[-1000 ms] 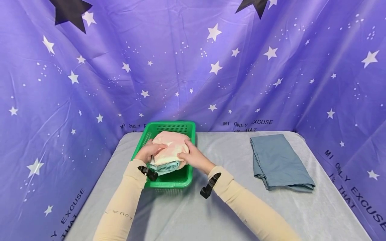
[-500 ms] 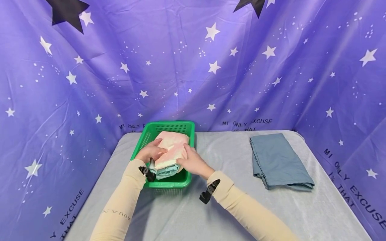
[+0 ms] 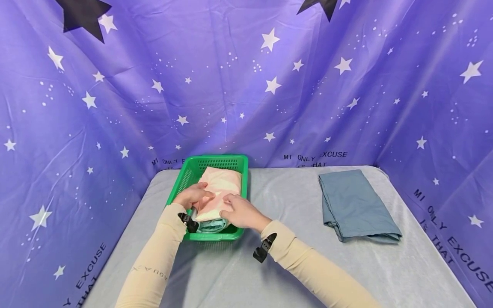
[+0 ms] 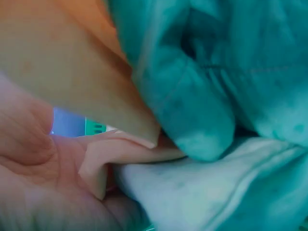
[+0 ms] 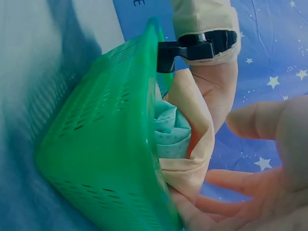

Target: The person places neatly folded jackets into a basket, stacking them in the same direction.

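Note:
A folded pink-and-cream cloth (image 3: 221,184) lies in the green basket (image 3: 245,171), with a bunched teal cloth (image 3: 212,226) showing beneath its near end. My left hand (image 3: 190,196) holds the pink cloth's left side, thumb across the top; the left wrist view shows the palm (image 4: 29,163) against the pink edge, the fingers partly hidden by fabric. Over the near right side is my right hand (image 3: 242,211), its fingers relaxed. In the right wrist view its thumb (image 5: 255,120) stands apart from the cloth, and the lower fingers reach the cloth's edge.
A folded grey-blue cloth (image 3: 356,207) lies on the right of the grey-covered table (image 3: 281,273). Purple curtain (image 3: 246,85) with stars hangs behind and along both sides. Black straps with small cameras sit on both wrists.
The pink bundle has settled lower and flatter in the basket. My right hand has slid toward me and left, from the bundle's right side onto its near end, loosening its hold.

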`<state>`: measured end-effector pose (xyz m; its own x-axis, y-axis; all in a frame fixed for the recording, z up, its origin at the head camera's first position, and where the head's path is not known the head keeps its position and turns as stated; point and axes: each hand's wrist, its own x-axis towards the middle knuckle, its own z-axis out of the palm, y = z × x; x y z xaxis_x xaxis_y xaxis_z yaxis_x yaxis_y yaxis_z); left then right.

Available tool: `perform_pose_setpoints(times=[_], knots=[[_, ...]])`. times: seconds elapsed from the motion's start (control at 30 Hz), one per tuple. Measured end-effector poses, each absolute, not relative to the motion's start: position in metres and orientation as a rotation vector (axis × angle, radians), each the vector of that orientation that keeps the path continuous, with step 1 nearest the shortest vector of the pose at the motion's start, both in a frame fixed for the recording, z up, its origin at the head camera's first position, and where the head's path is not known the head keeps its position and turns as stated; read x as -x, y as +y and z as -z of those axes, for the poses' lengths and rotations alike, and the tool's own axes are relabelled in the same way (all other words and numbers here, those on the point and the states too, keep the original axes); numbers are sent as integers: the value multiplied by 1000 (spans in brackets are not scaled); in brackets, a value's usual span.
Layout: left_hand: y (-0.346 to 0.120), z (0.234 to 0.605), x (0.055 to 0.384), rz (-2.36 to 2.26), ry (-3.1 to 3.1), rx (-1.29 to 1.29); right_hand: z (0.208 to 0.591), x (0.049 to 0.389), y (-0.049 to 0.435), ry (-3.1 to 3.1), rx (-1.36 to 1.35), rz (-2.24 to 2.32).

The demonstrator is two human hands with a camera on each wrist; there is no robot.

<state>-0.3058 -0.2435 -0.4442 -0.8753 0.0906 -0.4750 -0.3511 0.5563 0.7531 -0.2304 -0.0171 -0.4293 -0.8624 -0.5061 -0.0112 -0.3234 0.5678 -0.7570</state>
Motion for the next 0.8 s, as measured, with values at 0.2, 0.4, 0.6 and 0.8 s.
perform_pose_setpoints(times=[0.2, 0.4, 0.6, 0.8], knots=[[-243, 446, 306, -1346, 2262, 231, 432, 226, -22, 2669, 785, 983], [-245, 448, 306, -1353, 2252, 220, 433, 220, -27, 2768, 940, 746], [-245, 450, 308, -1306, 2272, 221, 436, 215, -28, 2896, 1013, 488], [-244, 451, 307, -1249, 2283, 230, 442, 217, -23, 2927, 1044, 360]])
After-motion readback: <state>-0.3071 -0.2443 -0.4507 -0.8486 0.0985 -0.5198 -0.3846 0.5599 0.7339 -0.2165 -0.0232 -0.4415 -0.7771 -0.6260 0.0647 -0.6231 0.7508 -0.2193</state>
